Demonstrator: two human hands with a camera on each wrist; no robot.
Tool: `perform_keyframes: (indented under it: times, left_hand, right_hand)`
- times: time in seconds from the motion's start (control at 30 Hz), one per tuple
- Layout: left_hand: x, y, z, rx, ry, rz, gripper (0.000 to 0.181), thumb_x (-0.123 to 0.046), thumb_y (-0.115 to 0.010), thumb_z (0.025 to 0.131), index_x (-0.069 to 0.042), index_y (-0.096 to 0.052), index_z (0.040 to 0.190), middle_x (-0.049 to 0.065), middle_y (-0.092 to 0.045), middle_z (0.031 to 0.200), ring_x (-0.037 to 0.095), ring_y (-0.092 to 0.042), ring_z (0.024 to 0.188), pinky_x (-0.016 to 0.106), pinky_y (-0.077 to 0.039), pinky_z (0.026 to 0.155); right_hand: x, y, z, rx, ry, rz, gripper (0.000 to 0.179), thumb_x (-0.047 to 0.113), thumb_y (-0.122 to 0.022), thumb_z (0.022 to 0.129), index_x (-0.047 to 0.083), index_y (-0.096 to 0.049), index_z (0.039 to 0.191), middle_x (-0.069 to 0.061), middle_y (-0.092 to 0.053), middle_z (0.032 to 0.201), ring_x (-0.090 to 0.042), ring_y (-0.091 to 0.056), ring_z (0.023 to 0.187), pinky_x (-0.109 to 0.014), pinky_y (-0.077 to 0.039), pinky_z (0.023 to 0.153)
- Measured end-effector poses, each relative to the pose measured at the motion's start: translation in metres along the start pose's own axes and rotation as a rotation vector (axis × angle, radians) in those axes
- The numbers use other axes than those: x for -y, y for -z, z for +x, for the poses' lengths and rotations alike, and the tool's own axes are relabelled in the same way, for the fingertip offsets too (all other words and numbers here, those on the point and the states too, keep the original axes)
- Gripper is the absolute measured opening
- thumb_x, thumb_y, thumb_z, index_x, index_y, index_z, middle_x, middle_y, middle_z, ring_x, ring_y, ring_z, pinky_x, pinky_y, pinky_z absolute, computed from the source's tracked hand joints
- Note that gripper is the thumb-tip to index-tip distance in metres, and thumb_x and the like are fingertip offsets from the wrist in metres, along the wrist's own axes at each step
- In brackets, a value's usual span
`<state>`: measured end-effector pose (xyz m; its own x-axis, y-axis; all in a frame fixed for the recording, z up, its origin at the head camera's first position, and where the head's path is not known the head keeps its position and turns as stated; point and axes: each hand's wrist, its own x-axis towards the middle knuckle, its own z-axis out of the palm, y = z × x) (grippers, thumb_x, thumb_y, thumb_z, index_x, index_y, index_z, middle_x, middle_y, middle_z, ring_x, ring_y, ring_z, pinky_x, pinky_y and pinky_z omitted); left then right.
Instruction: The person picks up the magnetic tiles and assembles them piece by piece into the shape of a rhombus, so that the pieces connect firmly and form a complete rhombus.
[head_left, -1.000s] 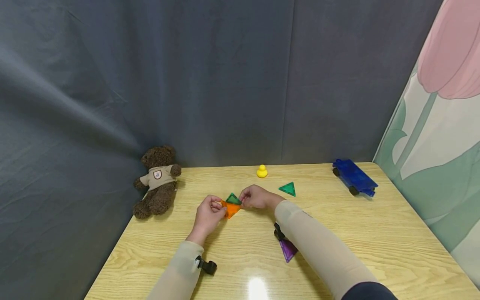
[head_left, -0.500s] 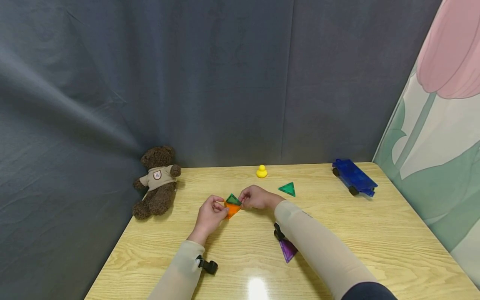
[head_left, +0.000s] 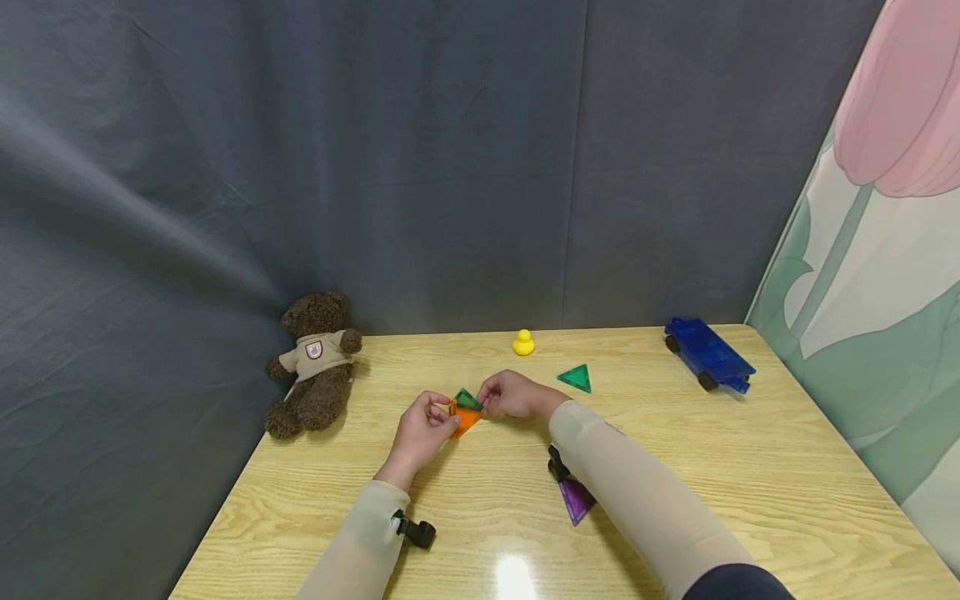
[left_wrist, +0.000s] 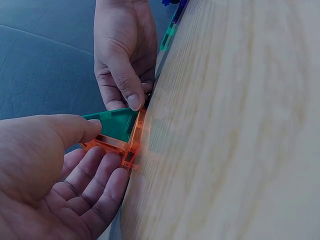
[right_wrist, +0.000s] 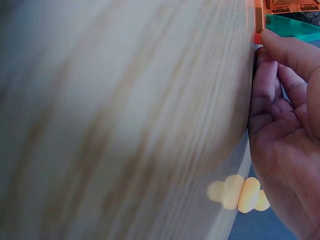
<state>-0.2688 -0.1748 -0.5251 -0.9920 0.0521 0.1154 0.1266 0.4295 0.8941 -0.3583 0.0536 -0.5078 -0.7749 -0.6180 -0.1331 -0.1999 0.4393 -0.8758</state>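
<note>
My left hand (head_left: pixel 420 433) pinches an orange triangular magnetic tile (left_wrist: pixel 106 143) between thumb and fingers, tilted up from the tabletop. It meets another orange triangular tile (left_wrist: pixel 136 137) lying flat on the wood. A green triangular magnetic tile (left_wrist: pixel 119 122) stands raised along the flat tile's far side. At the right corner where green and orange meet, my right hand (head_left: pixel 513 394) pinches with thumb and fingertips; which tile takes most of the grip is partly hidden. In the right wrist view, the right thumb (right_wrist: pixel 287 50) touches that corner.
A loose green triangle (head_left: pixel 577 378) lies to the right, and a purple triangle (head_left: pixel 576 501) lies partly under the right forearm. Behind are a yellow duck (head_left: pixel 523 342) and, far right, a blue wheeled car base (head_left: pixel 708 354). A teddy bear (head_left: pixel 318 367) sits at the left.
The left hand has shifted slightly right, and its orange tile has swung in closer to the green one. The right hand stays at the same corner.
</note>
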Motion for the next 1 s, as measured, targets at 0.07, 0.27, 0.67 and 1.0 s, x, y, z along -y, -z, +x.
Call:
perform_keyframes:
  times: [0.07, 0.27, 0.67, 1.0]
  left_hand:
    - [0.000, 0.000, 0.000, 0.002, 0.002, 0.003, 0.029, -0.014, -0.077, 0.097, -0.011, -0.062, 0.122, 0.004, -0.065, 0.092, 0.020, -0.065, 0.077, 0.033, -0.054, 0.065]
    - [-0.002, 0.000, -0.001, 0.010, 0.002, 0.007, 0.030, -0.016, -0.077, 0.097, -0.009, -0.062, 0.122, 0.005, -0.066, 0.091, 0.019, -0.065, 0.076, 0.031, -0.054, 0.063]
    - [0.003, 0.000, 0.002, -0.011, 0.023, 0.039, 0.036, -0.019, -0.080, 0.095, -0.009, -0.063, 0.125, 0.013, -0.055, 0.127, 0.021, -0.065, 0.090, 0.035, -0.057, 0.072]
    - [0.009, 0.004, 0.004, 0.064, 0.011, 0.001, 0.040, -0.018, -0.078, 0.097, -0.010, -0.063, 0.133, 0.013, -0.063, 0.137, 0.019, -0.067, 0.084, 0.033, -0.056, 0.067]
  right_hand:
    - [0.000, 0.000, 0.000, 0.001, -0.001, -0.001, 0.013, -0.001, -0.079, 0.089, 0.002, -0.073, 0.101, -0.003, -0.067, 0.086, -0.015, -0.057, 0.078, -0.026, -0.050, 0.072]
    - [0.000, 0.000, 0.000, 0.011, 0.002, -0.015, 0.012, -0.001, -0.078, 0.090, 0.005, -0.075, 0.101, -0.003, -0.068, 0.088, -0.015, -0.057, 0.079, -0.026, -0.049, 0.072]
    - [-0.005, 0.000, 0.005, 0.015, 0.012, -0.011, 0.011, -0.002, -0.077, 0.090, 0.005, -0.076, 0.099, -0.003, -0.067, 0.085, -0.014, -0.056, 0.076, -0.025, -0.048, 0.069]
    - [-0.005, 0.001, 0.005, 0.013, 0.017, -0.001, 0.011, -0.003, -0.075, 0.090, 0.005, -0.076, 0.098, -0.004, -0.068, 0.085, -0.014, -0.056, 0.076, -0.025, -0.048, 0.068]
